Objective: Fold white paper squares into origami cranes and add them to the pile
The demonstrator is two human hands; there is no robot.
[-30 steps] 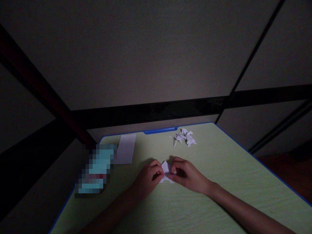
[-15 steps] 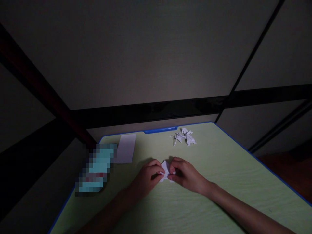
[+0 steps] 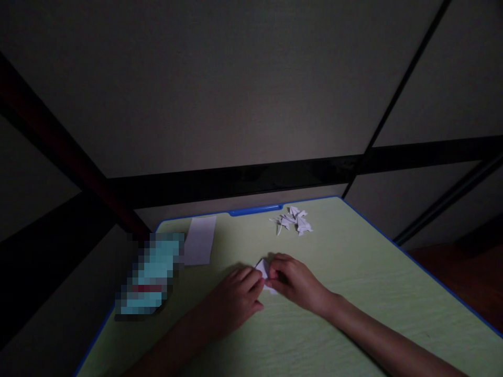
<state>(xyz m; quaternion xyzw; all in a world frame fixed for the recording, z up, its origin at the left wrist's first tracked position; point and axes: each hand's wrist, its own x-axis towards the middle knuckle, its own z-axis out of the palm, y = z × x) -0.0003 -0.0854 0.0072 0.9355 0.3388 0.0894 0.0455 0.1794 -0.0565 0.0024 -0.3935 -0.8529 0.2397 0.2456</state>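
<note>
A small, partly folded piece of white paper (image 3: 264, 270) lies on the light green table top (image 3: 353, 293). My left hand (image 3: 236, 298) rests on the table with its fingertips pinched on the paper's left edge. My right hand (image 3: 296, 280) has its fingers curled and pressed on the paper's right side. Most of the paper is hidden under the fingers.
A heap of several small folded white paper figures (image 3: 291, 222) lies near the table's far edge. A stack of flat white sheets (image 3: 199, 241) sits at the far left, beside a blurred blue object (image 3: 151, 275). The table has a blue rim (image 3: 255, 211); dark wall panels stand behind.
My left hand's fingers have flattened over the paper, covering more of it. Both hands and the view have drifted slightly left.
</note>
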